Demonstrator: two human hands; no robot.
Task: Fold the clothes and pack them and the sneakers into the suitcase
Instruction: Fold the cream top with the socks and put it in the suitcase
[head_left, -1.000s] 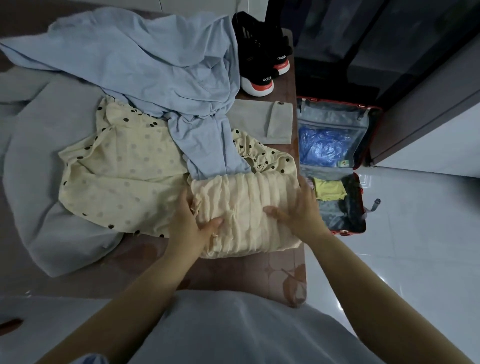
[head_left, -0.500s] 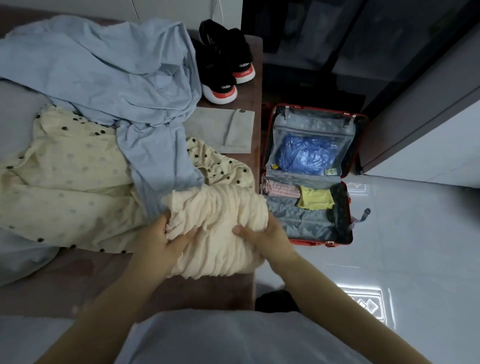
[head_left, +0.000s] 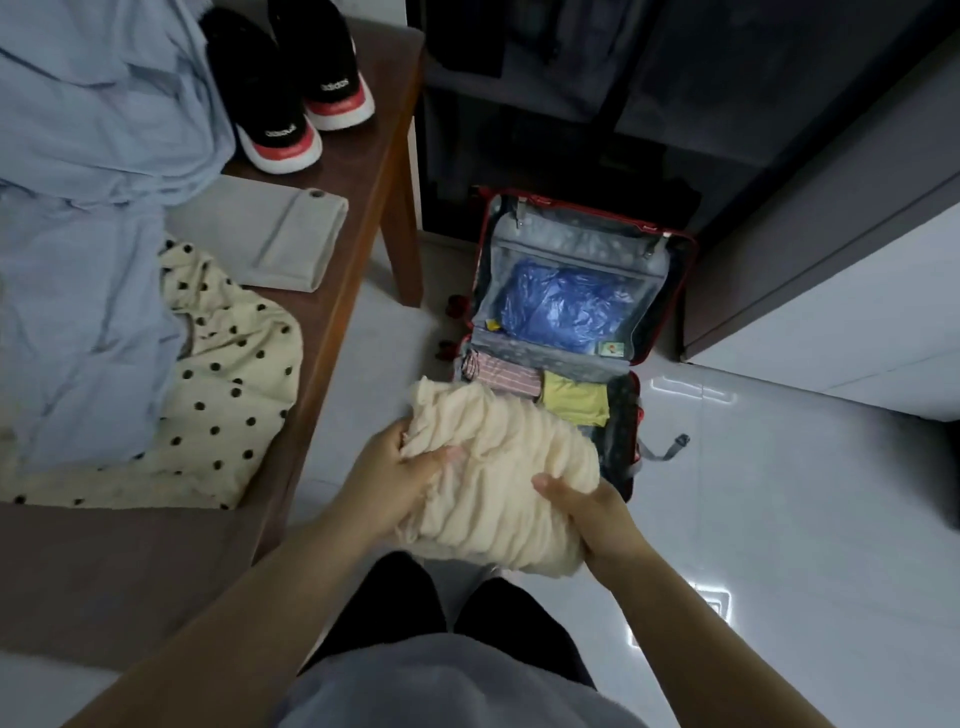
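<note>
So right at the bottom there's the person's grey top and dark trouser legs, standing on a white tiled floor (head_left: 779, 493). Just past that, both hands are on a folded cream garment (head_left: 498, 478), all ribbed and scrunchy. The left hand (head_left: 400, 467) grips its left end with the thumb on top and fingers tucked under, and the right hand (head_left: 592, 519) is curled around its near right edge. The bundle is clear of the desk (head_left: 353, 260) and held up over the floor, and from this angle its far end covers the near corner of the suitcase (head_left: 576, 241).

On the desk to the left there's a cream polka-dot garment (head_left: 228, 395) lying unfolded, with a big light blue garment (head_left: 78, 208) heaped partly over it. Beyond those sits a flat grey folded piece (head_left: 275, 239).

The suitcase lies open on the floor right of the desk. Its near half holds a folded striped item (head_left: 501, 374) and a yellow one (head_left: 574, 402) side by side, and the far half has a blue plastic bag (head_left: 561, 306) behind mesh.

Farthest back on the desk is a pair of black sneakers (head_left: 291, 88) with red and white soles, right beside the blue heap.
</note>
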